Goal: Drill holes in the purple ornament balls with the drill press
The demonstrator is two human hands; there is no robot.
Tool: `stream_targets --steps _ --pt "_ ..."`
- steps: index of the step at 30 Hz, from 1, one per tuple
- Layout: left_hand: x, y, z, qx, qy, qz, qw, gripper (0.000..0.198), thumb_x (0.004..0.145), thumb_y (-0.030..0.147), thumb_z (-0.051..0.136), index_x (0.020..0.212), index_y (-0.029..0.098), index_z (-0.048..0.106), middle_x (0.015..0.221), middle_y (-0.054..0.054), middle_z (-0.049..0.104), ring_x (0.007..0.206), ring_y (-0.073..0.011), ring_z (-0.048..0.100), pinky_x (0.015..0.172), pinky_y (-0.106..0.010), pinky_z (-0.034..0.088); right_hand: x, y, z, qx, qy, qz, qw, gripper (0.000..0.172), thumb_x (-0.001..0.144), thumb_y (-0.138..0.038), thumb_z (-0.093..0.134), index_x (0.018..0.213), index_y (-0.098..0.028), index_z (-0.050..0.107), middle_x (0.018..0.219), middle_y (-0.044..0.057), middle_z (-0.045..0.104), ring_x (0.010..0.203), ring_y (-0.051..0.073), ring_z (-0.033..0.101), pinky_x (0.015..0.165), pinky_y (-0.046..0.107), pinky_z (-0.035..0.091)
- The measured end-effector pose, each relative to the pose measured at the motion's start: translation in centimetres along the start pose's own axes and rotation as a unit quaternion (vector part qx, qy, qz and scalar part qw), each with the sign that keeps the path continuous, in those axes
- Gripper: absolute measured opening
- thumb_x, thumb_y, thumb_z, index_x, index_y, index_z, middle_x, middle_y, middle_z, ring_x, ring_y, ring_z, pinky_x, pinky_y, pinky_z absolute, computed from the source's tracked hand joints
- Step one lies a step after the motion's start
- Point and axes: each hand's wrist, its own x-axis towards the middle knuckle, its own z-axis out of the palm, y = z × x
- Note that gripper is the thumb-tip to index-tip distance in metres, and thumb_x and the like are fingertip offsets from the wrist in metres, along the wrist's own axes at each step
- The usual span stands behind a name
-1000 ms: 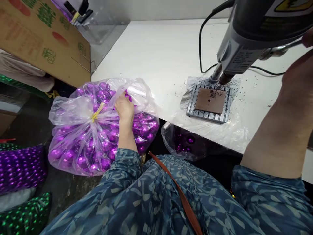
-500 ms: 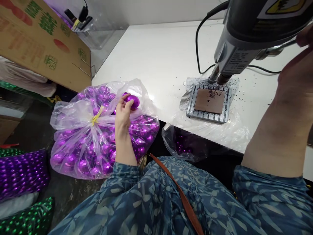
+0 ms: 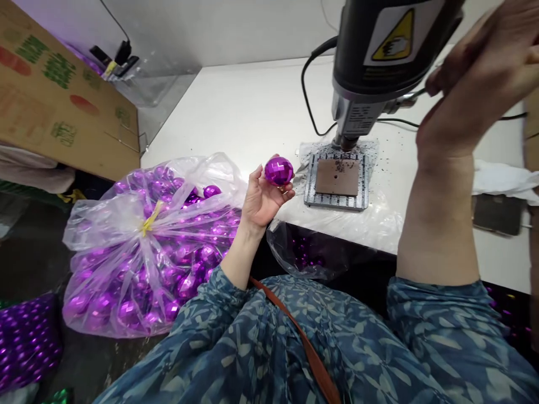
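In my left hand (image 3: 266,202), a shiny purple faceted ball ornament (image 3: 278,171) rests on the fingers, palm turned up. That hand hovers just left of a grey slotted metal base (image 3: 311,196) with a brown board (image 3: 326,178) on it, which has a small hole and dark shavings. Above the board stands a drill press (image 3: 370,62), its chuck (image 3: 348,143) pointing down. My right hand (image 3: 475,84) is closed at the press's lever (image 3: 415,96), partly cut off by the frame. A clear plastic bag (image 3: 147,269) full of purple ball ornaments lies to the left, tied with yellow.
A white table (image 3: 252,106) carries scattered dark shavings and a black cable (image 3: 305,106). Another clear bag (image 3: 290,252) hangs at its front edge. A cardboard box (image 3: 84,112) stands at left. A dark flat object (image 3: 497,215) and white cloth (image 3: 505,179) lie at right.
My left hand has lifted the purple ball ornament out of the bag and carried it right, toward the metal base. The view has shifted right; my right hand is still at the lever.
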Motion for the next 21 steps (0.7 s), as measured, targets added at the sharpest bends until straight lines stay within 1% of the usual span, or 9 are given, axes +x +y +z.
stream_targets --steps 2,4,6,8,11,14,16,18,21 --pt "2.4 -2.3 0.0 -0.011 -0.01 -0.02 1.0 0.048 0.093 0.059 0.064 0.128 0.027 0.065 0.1 -0.003 0.075 0.079 -0.0128 0.068 0.069 -0.024 0.055 0.0 0.0 0.4 -0.009 -0.005 -0.011 1.0 0.071 0.052 -0.085 0.055 0.072 -0.019 0.038 0.052 -0.005 0.025 0.044 0.002 0.037 0.048 0.024 0.022" --pt "4.4 -4.3 -0.2 0.014 -0.013 -0.018 1.0 0.043 0.088 0.053 0.073 0.12 0.024 0.068 0.103 -0.003 0.075 0.088 -0.0136 0.069 0.071 -0.024 0.053 -0.1 -0.2 0.7 -0.011 -0.01 -0.02 1.0 0.071 0.056 -0.084 0.054 0.073 -0.017 0.038 0.053 -0.005 0.027 0.044 -0.001 0.035 0.049 0.023 0.023" --pt "6.0 -5.8 -0.3 0.055 -0.016 -0.006 0.998 0.041 0.084 0.049 0.079 0.113 0.021 0.069 0.104 -0.004 0.075 0.096 -0.0154 0.07 0.076 -0.026 0.053 -0.3 -0.2 0.8 -0.013 -0.007 -0.03 0.999 0.07 0.061 -0.084 0.053 0.075 -0.016 0.04 0.055 -0.005 0.029 0.044 -0.002 0.033 0.048 0.023 0.022" --pt "7.0 -6.6 -0.1 0.097 -0.022 0.015 0.995 0.042 0.082 0.048 0.081 0.111 0.021 0.07 0.109 -0.006 0.075 0.103 -0.0178 0.069 0.082 -0.029 0.054 -0.4 -0.1 0.8 -0.013 -0.003 -0.039 0.999 0.07 0.063 -0.084 0.05 0.076 -0.016 0.041 0.055 -0.005 0.027 0.044 -0.003 0.032 0.047 0.025 0.02" --pt "7.8 -7.0 0.3 0.148 -0.045 0.048 0.987 0.048 0.08 0.043 0.085 0.121 0.024 0.07 0.127 -0.008 0.074 0.116 -0.0216 0.069 0.093 -0.033 0.057 -0.5 0.1 0.7 -0.02 -0.001 -0.044 0.999 0.069 0.065 -0.085 0.046 0.075 -0.017 0.036 0.054 -0.005 0.023 0.043 -0.003 0.029 0.046 0.026 0.019" --pt "8.4 -7.0 0.7 0.171 -0.064 0.052 0.982 0.055 0.081 0.041 0.087 0.131 0.028 0.068 0.14 -0.007 0.069 0.126 -0.0247 0.067 0.098 -0.036 0.058 -0.6 0.1 0.6 -0.029 -0.005 -0.043 0.999 0.07 0.066 -0.085 0.045 0.071 -0.017 0.026 0.056 -0.004 0.021 0.044 -0.005 0.026 0.046 0.025 0.019" --pt "8.7 -6.9 0.9 0.165 -0.063 0.034 0.984 0.051 0.087 0.044 0.081 0.133 0.028 0.066 0.141 -0.008 0.069 0.125 -0.0253 0.068 0.1 -0.039 0.059 -0.6 0.1 0.5 -0.029 -0.009 -0.041 0.999 0.071 0.066 -0.085 0.046 0.071 -0.018 0.022 0.057 -0.004 0.021 0.045 -0.005 0.026 0.046 0.026 0.019" --pt "8.9 -6.8 1.0 0.152 -0.056 -0.002 0.987 0.047 0.093 0.047 0.075 0.133 0.026 0.066 0.134 -0.009 0.072 0.119 -0.0255 0.071 0.1 -0.041 0.059 -0.7 0.0 0.5 -0.026 -0.012 -0.042 0.999 0.071 0.065 -0.086 0.046 0.071 -0.02 0.021 0.058 -0.005 0.02 0.044 -0.004 0.026 0.045 0.028 0.019" --pt "9.0 -6.9 1.0 0.132 -0.053 -0.039 0.989 0.044 0.093 0.047 0.075 0.128 0.023 0.066 0.126 -0.01 0.074 0.113 -0.0245 0.074 0.099 -0.039 0.059 -0.7 -0.1 0.5 -0.022 -0.016 -0.042 0.999 0.069 0.065 -0.085 0.047 0.073 -0.022 0.022 0.056 -0.006 0.02 0.043 -0.002 0.028 0.045 0.029 0.02"
